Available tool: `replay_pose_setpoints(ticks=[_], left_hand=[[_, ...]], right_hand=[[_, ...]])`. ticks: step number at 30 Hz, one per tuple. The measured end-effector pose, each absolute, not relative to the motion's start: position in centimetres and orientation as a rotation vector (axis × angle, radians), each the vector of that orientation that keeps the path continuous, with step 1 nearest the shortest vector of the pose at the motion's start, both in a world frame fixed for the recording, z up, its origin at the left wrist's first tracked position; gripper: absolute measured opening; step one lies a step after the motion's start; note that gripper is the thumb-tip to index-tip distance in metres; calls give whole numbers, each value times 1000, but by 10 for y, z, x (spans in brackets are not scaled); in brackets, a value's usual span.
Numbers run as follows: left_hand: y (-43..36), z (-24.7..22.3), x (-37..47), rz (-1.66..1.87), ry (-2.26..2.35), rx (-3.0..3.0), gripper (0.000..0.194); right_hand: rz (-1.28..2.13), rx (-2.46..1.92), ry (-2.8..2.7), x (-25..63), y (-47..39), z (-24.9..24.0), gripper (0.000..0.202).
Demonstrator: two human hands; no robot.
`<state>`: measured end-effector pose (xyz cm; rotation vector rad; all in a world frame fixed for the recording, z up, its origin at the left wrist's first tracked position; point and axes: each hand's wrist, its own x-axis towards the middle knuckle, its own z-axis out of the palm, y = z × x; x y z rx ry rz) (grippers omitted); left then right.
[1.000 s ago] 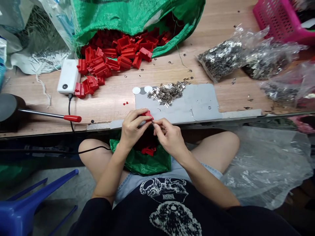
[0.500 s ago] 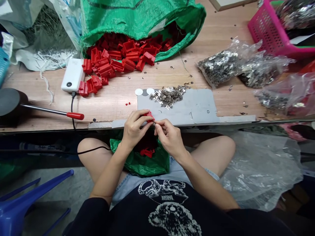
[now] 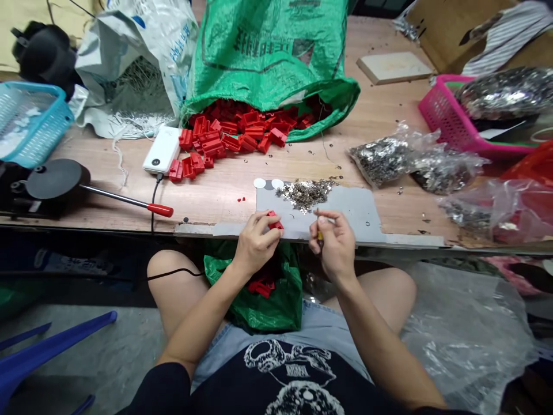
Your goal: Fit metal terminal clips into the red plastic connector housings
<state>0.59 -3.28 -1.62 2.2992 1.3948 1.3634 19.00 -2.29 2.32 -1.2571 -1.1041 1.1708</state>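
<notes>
My left hand [image 3: 256,245] pinches a small red plastic part [image 3: 275,221] at the table's front edge. To its right, apart from the part, my right hand [image 3: 334,242] is closed around a small tool with a yellow section [image 3: 320,235]; its tip points up and its exact kind is hard to make out. Just beyond both hands, a heap of small shiny metal pieces [image 3: 306,195] lies on a grey mat [image 3: 356,210]. On my lap below sits an open green bag [image 3: 276,314] with red parts [image 3: 261,287] inside.
A large green sack [image 3: 272,57] spills red parts at the back. A white power bank [image 3: 163,151] and a red-handled lever [image 3: 159,210] are on the left. Bags of metal pieces [image 3: 382,158] and a pink basket [image 3: 449,115] stand on the right.
My right hand has moved right, away from the red part, and the yellow section of the tool now shows. My left hand still holds the part. The view has shifted, showing more of the table's back.
</notes>
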Motion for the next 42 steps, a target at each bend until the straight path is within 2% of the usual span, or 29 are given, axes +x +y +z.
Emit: replay_pose_setpoints(ticks=[6,9,11,14,16,19,21,23,25,27,29,31,35,39,42], left_hand=[[-38,-7,0,1352,1429,2410,11],[-56,12,-10,1149,1290,2468,3],[-73,20,-13,827,1118,2517,18],[-92,19,-11,424,939,2461,57],[-95,15,-8,344,917,2397,62],[-88,14,-8,502,939,2317,42],[-78,17,-11,762,1011,2233,27],[-68,19,-15,1057,1159,2110,18],[-57,18,-19,1301,1351,1995,19],[-47,14,-22,1429,1517,1938,32],[-39,8,-24,1443,1580,1970,50],[-35,3,-25,1381,1539,2046,60],[-33,-4,-22,1231,1546,2127,50],[-32,-6,-15,1126,1714,2201,45],[-31,-6,-10,1089,1758,2230,51]], right_hand=[[679,-1407,-1594,170,76,56,21],[536,-1468,-1783,133,133,58,21],[529,-1603,-1849,107,163,53,26],[516,-1741,-1858,82,188,46,23],[541,-1781,-1839,79,190,45,17],[491,-1746,-1860,93,166,49,11],[335,-1637,-1931,109,134,54,7],[231,-1525,-2030,125,97,57,13],[197,-1433,-2099,138,62,58,13],[264,-1298,-2176,148,35,56,12],[409,-1160,-2238,157,19,54,12],[560,-1073,-2278,166,12,50,13],[679,-1091,-2212,187,11,44,23],[509,-1294,-1997,213,15,41,21],[377,-1460,-1984,229,19,37,16]])
